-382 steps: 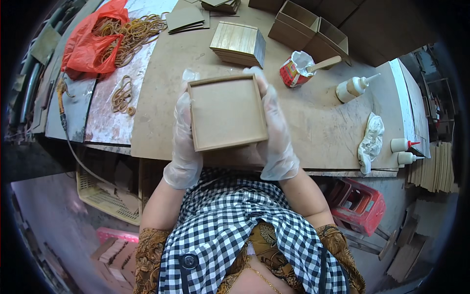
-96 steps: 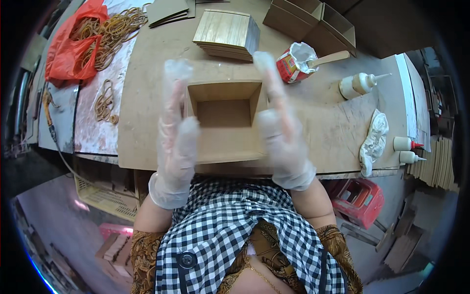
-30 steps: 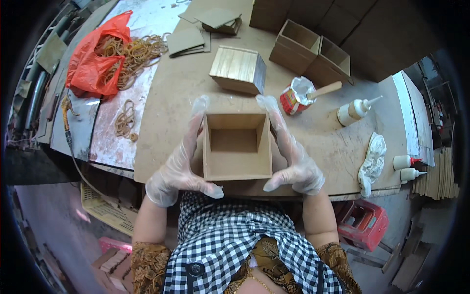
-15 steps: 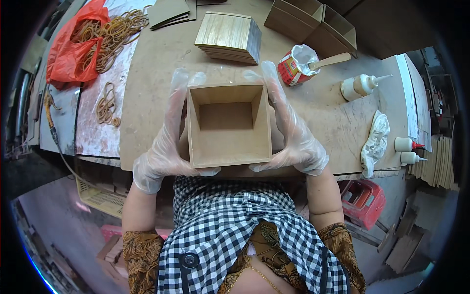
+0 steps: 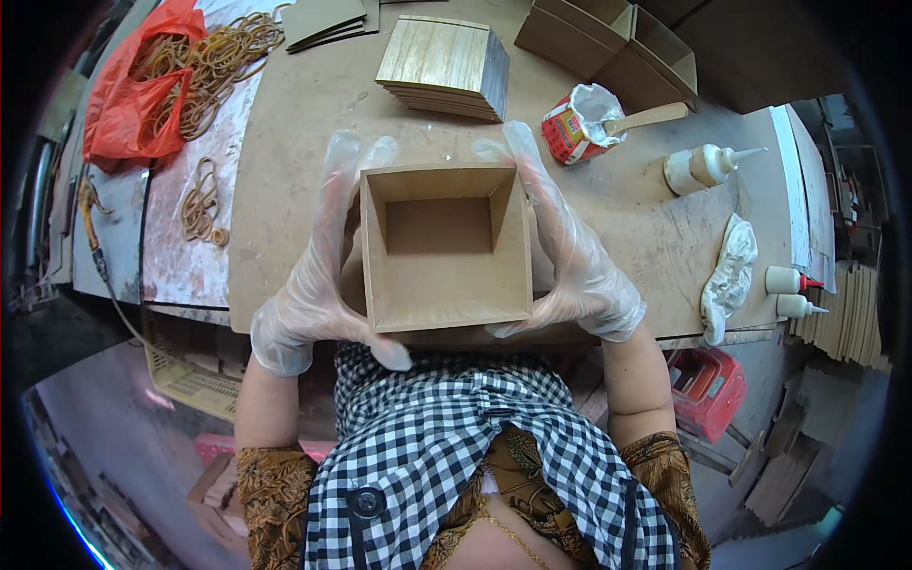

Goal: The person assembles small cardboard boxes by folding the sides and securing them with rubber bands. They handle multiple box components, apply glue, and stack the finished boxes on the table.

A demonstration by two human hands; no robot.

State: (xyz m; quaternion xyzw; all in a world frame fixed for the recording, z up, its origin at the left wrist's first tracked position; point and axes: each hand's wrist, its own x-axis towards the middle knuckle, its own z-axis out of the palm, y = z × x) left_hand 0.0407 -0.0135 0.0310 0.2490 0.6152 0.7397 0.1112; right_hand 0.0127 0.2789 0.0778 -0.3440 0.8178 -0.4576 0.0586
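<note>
An open-topped brown fibreboard box (image 5: pixel 446 294) faces up at me near the table's front edge, its hollow inside showing. My left hand (image 5: pixel 318 275), in a clear plastic glove, lies along the box's left wall; its thumb is off the front rim, pointing out below the corner. On the other side my right hand (image 5: pixel 570 256), gloved the same way, grips the right wall, with the thumb under the front edge and fingers reaching to the far corner. The box's underside and some of the fingertips behind it are hidden.
Beyond the box stand a stack of wooden panels (image 5: pixel 437 62), an open glue tub (image 5: pixel 579 123) with a stick, and a glue bottle (image 5: pixel 698 169). More boxes (image 5: pixel 608 47) are at the back right. A crumpled white cloth (image 5: pixel 730 275) lies right; rubber bands (image 5: pixel 218 66) spill from a red bag (image 5: pixel 133 104).
My left thumb has come away from the box's front edge and swung down toward me. The box has tilted slightly, its right side a little closer to the right hand.
</note>
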